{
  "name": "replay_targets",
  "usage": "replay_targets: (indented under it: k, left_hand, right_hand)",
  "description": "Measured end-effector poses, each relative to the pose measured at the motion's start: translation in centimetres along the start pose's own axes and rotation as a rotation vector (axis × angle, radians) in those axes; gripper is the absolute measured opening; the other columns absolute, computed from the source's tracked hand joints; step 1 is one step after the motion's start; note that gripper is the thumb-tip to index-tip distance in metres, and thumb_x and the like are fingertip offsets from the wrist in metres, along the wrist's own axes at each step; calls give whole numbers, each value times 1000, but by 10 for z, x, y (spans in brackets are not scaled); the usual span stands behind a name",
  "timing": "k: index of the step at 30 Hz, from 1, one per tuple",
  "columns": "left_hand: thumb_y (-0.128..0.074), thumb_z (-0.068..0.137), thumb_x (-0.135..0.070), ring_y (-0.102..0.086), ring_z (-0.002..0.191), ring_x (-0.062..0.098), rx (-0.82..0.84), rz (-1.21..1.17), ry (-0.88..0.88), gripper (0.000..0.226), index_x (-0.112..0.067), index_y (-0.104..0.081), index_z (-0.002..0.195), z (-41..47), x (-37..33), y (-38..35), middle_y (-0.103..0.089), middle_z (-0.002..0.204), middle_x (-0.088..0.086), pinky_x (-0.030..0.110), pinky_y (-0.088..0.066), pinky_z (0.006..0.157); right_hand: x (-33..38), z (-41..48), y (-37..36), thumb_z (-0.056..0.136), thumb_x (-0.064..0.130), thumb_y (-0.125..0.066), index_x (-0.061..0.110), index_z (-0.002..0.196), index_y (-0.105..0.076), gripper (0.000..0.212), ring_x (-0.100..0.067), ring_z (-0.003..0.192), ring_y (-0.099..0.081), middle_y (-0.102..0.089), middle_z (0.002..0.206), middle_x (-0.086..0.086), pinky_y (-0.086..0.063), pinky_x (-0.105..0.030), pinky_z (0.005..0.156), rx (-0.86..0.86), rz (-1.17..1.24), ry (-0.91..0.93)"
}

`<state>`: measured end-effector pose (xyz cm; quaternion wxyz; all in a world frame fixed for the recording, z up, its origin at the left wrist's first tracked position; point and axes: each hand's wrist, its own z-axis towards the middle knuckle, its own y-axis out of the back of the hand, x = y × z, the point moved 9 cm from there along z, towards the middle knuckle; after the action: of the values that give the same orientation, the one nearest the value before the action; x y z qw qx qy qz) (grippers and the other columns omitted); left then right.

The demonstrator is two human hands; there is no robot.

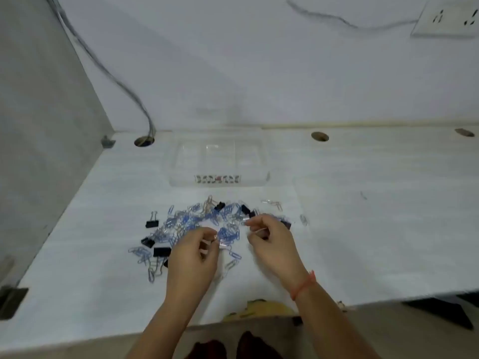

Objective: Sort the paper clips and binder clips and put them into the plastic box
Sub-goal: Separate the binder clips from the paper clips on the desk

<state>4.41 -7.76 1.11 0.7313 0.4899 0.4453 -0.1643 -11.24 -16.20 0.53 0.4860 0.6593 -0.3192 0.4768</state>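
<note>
Head view: sorting looks barely begun. Left hand [193,252] pinches a pinkish clip [216,237]; right hand [269,238] fingers close on another. The pile [197,221] lies around the fingers, box [217,161] beyond, seemingly empty. Next: carry clips there.

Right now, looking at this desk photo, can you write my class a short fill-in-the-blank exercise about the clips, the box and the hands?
1. The clear plastic compartment box lies beyond the pile of blue wire paper clips, and its compartments look ____.
2. The folding binder clips are ____ in colour.
3. A red string bracelet circles the ____ wrist.
4. The left hand pinches a small ____ with its fingers.

Missing words: empty; black; right; clip
</note>
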Motion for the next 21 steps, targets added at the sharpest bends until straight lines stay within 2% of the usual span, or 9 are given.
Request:
replay_targets:
  k: [3,6,8,11,16,19,21]
  left_hand:
    - [-62,84,-11,-59,85,21,-79,257,-135,19,-11,-67,102,-8,5,-6,-63,94,2,27,-41,70]
    - [-60,83,-7,-57,95,27,-67,361,-159,23,-6,-67,105,-13,13,-17,-63,104,9,32,-42,78]
    - [-58,84,-6,-55,102,29,-53,413,-189,24,-6,-66,107,-11,13,-20,-62,111,10,35,-43,84]
    - [-55,86,-6,-52,105,30,-23,477,-234,25,-7,-64,109,-3,8,-29,-62,116,9,36,-40,88]
    - [-51,89,-7,-49,97,26,-12,483,-221,25,-9,-64,110,-1,3,-37,-60,103,7,33,-40,78]
    - [-53,90,-12,-48,99,24,18,490,-219,26,-11,-64,114,-1,2,-41,-58,104,7,28,-35,74]
    - [-52,91,-14,-52,95,24,21,430,-198,27,-12,-63,116,-2,-3,-37,-55,106,8,27,-34,73]
  right_hand:
    - [-3,-6,-10,87,10,-56,21,104,-64,22,-11,86,-55,-55,97,6,-42,-15,77,-9,-314,131]
    - [-4,-13,-16,88,12,-53,20,109,-62,24,-15,100,-51,-55,106,2,-40,-22,83,-71,-539,224]
    - [-7,-12,-10,87,8,-50,16,113,-61,29,-20,112,-46,-55,114,-4,-38,-25,84,-119,-663,220]
    - [-13,-3,2,84,4,-50,13,115,-61,35,-25,115,-43,-51,117,-8,-40,-28,83,-169,-761,172]
    - [-26,3,4,82,0,-49,14,113,-59,36,-27,112,-43,-49,118,-10,-39,-29,78,-153,-812,105]
    - [-27,8,4,82,-2,-49,14,105,-61,31,-27,108,-47,-54,112,-9,-35,-28,73,-135,-791,106]
    - [-27,11,5,82,-1,-50,15,103,-62,29,-26,108,-47,-56,110,-8,-36,-28,75,-124,-780,114]
